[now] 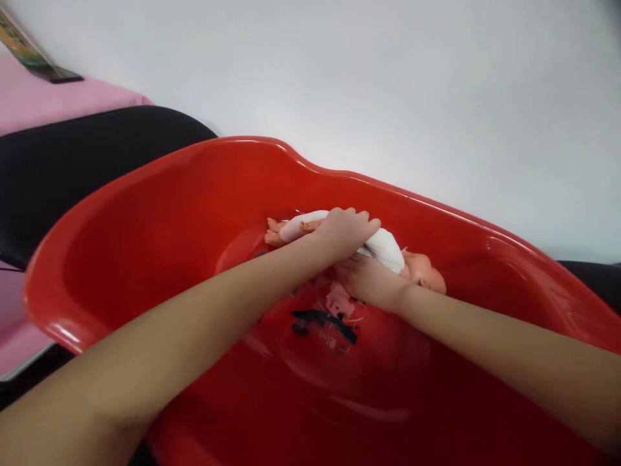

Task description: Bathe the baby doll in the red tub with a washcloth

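Observation:
A small baby doll [388, 251] in white clothing lies on its side at the bottom of a large red plastic tub [160, 213]. Its feet point left and its head [427, 272] lies to the right. My left hand [347, 230] rests over the doll's middle, fingers curled down around its body. My right hand [369, 279] reaches in from the right and lies under or against the doll's near side, fingers pressed to it. Both hands hold the doll. A printed picture [330, 320] marks the tub's floor below my hands.
A white wall [388, 84] rises behind the tub. A black cushioned surface [72, 168] lies at the left, with pink cloth [53, 97] beyond it and a leaning flat object [29, 55] in the top left corner.

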